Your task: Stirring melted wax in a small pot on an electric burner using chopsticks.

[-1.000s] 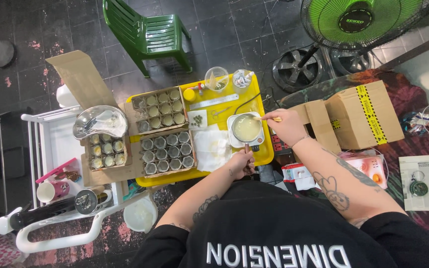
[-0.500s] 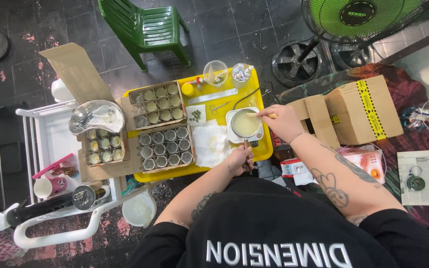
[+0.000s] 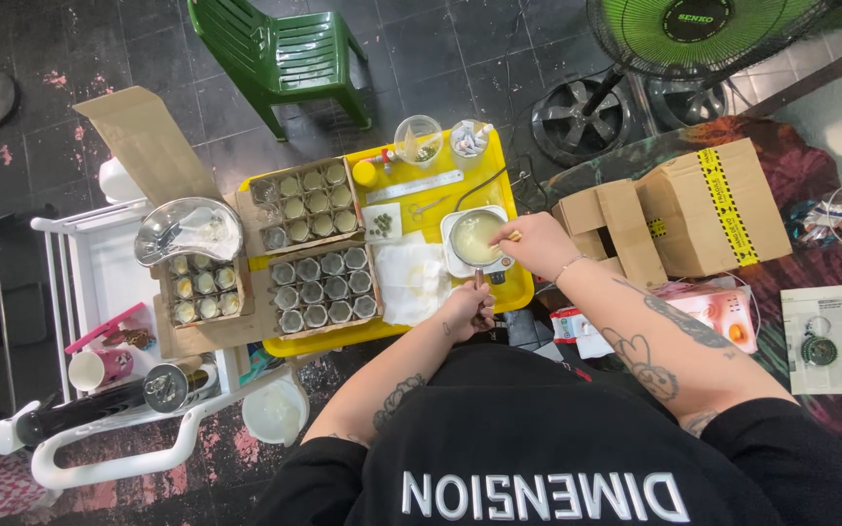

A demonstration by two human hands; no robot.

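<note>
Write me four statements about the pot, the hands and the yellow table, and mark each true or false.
1. The left hand grips the handle of the small pot. True.
2. The right hand rests on the cardboard box. False: it holds a thin stick over the pot.
3. The pot holds a pale liquid. True.
4. The yellow table carries no tins. False: two cardboard trays of small round tins sit on it.
</note>
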